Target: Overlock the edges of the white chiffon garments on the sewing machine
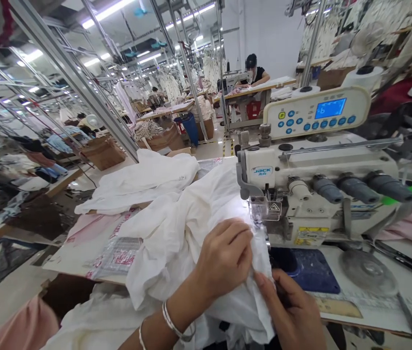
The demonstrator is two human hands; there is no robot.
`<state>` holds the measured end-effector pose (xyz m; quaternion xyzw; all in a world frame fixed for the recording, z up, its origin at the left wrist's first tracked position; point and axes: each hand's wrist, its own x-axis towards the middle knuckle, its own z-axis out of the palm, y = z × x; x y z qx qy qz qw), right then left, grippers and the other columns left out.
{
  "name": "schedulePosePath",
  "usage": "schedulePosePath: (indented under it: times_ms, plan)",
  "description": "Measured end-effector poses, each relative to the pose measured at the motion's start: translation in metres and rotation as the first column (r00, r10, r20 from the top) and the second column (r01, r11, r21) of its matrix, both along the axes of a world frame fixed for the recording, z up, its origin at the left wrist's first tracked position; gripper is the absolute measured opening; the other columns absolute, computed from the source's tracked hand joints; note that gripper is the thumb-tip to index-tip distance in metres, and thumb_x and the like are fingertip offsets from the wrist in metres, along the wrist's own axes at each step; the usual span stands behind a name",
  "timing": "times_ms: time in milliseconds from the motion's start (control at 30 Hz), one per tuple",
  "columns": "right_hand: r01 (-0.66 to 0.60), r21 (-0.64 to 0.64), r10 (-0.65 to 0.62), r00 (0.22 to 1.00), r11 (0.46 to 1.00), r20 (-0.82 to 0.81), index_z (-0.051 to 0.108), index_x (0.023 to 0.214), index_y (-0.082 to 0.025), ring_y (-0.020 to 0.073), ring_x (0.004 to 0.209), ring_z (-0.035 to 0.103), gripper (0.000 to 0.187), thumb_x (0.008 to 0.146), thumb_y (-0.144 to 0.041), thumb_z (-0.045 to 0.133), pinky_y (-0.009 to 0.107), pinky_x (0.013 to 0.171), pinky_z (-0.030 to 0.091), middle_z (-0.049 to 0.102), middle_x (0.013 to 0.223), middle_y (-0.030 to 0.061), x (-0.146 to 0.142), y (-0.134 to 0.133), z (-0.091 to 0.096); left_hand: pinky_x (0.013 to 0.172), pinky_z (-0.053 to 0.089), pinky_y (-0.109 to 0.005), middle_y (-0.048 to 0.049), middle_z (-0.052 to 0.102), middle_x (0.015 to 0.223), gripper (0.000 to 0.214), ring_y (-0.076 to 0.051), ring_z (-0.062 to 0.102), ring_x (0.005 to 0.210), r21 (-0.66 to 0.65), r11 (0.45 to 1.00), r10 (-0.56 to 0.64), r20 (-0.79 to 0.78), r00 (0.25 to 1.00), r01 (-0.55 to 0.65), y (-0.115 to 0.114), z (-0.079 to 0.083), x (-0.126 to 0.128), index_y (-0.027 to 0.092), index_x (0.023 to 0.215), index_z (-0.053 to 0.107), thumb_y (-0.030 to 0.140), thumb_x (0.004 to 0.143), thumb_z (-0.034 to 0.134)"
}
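Keeping the edge flat is advised: the white cloth [167, 236], spread leftward of the hands, is gripped by the curled left hand [224, 255] and pinched between thumb and fingers of the right hand [295, 308]; clearance should be left from the sewing machine [315, 167] just ahead.

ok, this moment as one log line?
left hand: curled on white fabric | right hand: pinching its near edge | sewing machine: beside fabric, display lit blue
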<state>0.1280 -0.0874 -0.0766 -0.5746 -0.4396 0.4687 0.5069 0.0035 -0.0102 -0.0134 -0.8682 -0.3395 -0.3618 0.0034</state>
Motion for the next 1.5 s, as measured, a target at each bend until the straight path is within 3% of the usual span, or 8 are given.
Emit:
schedulePosePath:
  times_ms: [267,433,600,767,900,1100,1367,1500]
  plan:
    - [0.002,-0.009,-0.002,1.0,1.0,-0.027,0.06,0.067,-0.017,0.0105,0.055,0.035,0.038,0.082,-0.052,0.06,0.019,0.048,0.033,0.042,0.057,-0.0038,0.001,-0.005,-0.005,0.091,0.055,-0.038,-0.0104,0.066,0.1,0.023,-0.022,0.06,0.103,0.118,0.993,0.026,-0.091,0.995,-0.015,-0.007,0.0,0.0,0.009,0.103,0.061,0.004,0.082,0.053]
    - [0.008,-0.016,-0.008,1.0,1.0,-0.003,0.053,0.063,-0.018,0.0095,0.054,0.032,0.041,0.081,-0.053,0.06,0.019,0.048,0.028,0.035,0.057,-0.0053,0.002,-0.004,-0.002,0.094,0.054,-0.037,-0.0081,0.066,0.101,0.021,-0.02,0.06,0.105,0.065,0.997,0.056,-0.101,0.993,-0.05,0.001,0.0,-0.002,0.012,0.102,0.061,0.006,0.085,0.051]
    - [0.025,-0.007,-0.025,1.0,1.0,-0.012,0.056,0.065,-0.017,0.0097,0.056,0.036,0.04,0.082,-0.054,0.06,0.019,0.051,0.032,0.042,0.058,-0.0046,0.002,0.006,0.006,0.098,0.052,-0.037,-0.0081,0.064,0.106,0.019,-0.019,0.058,0.11,-0.034,0.999,0.019,-0.078,0.997,-0.021,0.021,0.002,-0.006,0.014,0.103,0.059,0.008,0.089,0.047]
    - [-0.012,-0.07,-0.006,0.967,0.997,-0.255,0.061,0.071,-0.018,0.0101,0.059,0.042,0.038,0.078,-0.055,0.065,0.016,0.052,0.036,0.052,0.062,-0.0032,-0.004,0.003,0.004,0.094,0.054,-0.037,-0.0127,0.062,0.108,0.029,-0.021,0.056,0.112,0.061,0.996,-0.06,-0.025,0.998,0.061,0.014,0.001,-0.009,0.01,0.109,0.057,-0.001,0.087,0.042]
    - [-0.002,-0.107,-0.045,0.901,0.994,-0.432,0.063,0.078,-0.02,0.0102,0.06,0.049,0.034,0.074,-0.053,0.071,0.015,0.055,0.041,0.06,0.064,-0.0034,-0.01,-0.007,0.003,0.096,0.053,-0.037,-0.0108,0.064,0.111,0.023,-0.023,0.055,0.115,0.166,0.976,-0.122,-0.112,0.986,0.14,0.007,-0.001,-0.013,0.01,0.106,0.06,0.001,0.086,0.052]
    - [0.054,-0.112,-0.087,0.945,0.992,-0.316,0.065,0.08,-0.02,0.0105,0.061,0.056,0.034,0.073,-0.052,0.072,0.013,0.058,0.044,0.065,0.066,-0.0024,-0.006,-0.016,0.0,0.089,0.055,-0.034,-0.0065,0.068,0.098,0.016,-0.019,0.061,0.105,0.117,0.978,-0.153,-0.167,0.974,0.174,0.016,0.0,-0.019,0.012,0.095,0.061,0.003,0.09,0.048]
    - [0.036,-0.011,-0.038,0.978,0.999,-0.206,0.064,0.084,-0.019,0.0093,0.057,0.048,0.032,0.08,-0.051,0.065,0.015,0.052,0.039,0.059,0.065,-0.0035,-0.002,-0.004,0.003,0.093,0.055,-0.032,-0.0063,0.067,0.103,0.024,-0.016,0.062,0.104,0.074,0.988,-0.118,-0.212,0.97,0.136,0.031,0.009,-0.02,0.012,0.098,0.061,0.0,0.09,0.042]
    - [0.05,-0.015,-0.052,0.985,0.999,-0.167,0.063,0.081,-0.02,0.0087,0.053,0.043,0.032,0.079,-0.052,0.065,0.015,0.048,0.037,0.055,0.06,-0.0047,-0.001,0.0,0.006,0.088,0.057,-0.034,-0.0075,0.068,0.096,0.02,-0.019,0.062,0.102,0.188,0.974,-0.087,-0.217,0.972,0.129,0.028,0.016,-0.016,0.011,0.092,0.061,0.0,0.088,0.045]
